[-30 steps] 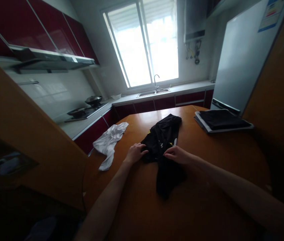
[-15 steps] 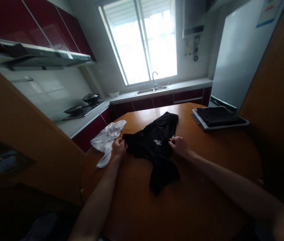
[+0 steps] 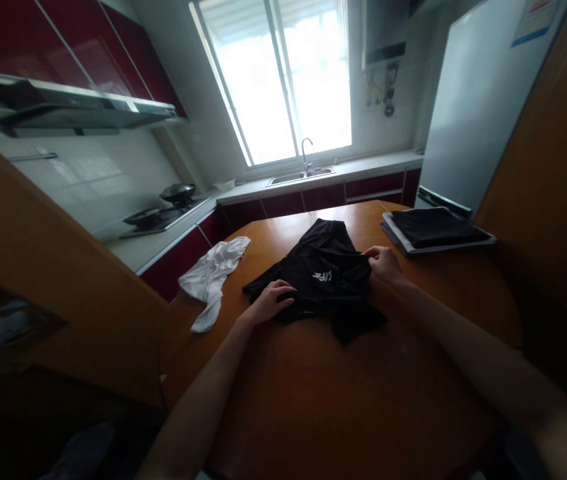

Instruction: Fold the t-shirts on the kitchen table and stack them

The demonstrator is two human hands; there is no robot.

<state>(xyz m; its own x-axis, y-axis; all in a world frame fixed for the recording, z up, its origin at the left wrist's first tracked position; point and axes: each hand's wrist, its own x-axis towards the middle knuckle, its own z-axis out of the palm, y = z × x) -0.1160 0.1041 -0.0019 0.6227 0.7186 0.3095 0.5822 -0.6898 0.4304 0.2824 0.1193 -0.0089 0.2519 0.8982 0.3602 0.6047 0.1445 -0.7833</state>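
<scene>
"How many pieces of clothing are on that table (image 3: 323, 393)?"

"One black shirt (image 3: 308, 270) in the middle, one white garment (image 3: 208, 277) over on the left, and one stack of folded clothes (image 3: 438, 230) at the far right. I can't count the pieces in the stack from here; I see black on top, with white and grey edges under it."

"And the hands?"

"Two, both on the black shirt. The left hand (image 3: 269, 301) lies on its lower left part, fingers a bit spread, thumb apart from them, not gripping. The right hand (image 3: 382, 261) pinches the shirt's right edge between thumb and fingertips, near a small yellow bit."

"Is the shirt flat?"

"Mostly spread out, but wrinkled, with one sleeve (image 3: 358, 323) pointing toward the near right. There's one white print (image 3: 322, 276) on it, big enough to notice, and a tiny white mark (image 3: 307, 312) near the lower edge."

"What's behind the table?"

"One window (image 3: 278, 80), and below it one sink (image 3: 301, 177) with two basins and one faucet (image 3: 306, 155). Two pans sit on the stove (image 3: 161, 223) at the left, and one fridge (image 3: 483, 100) stands on the right."
</scene>
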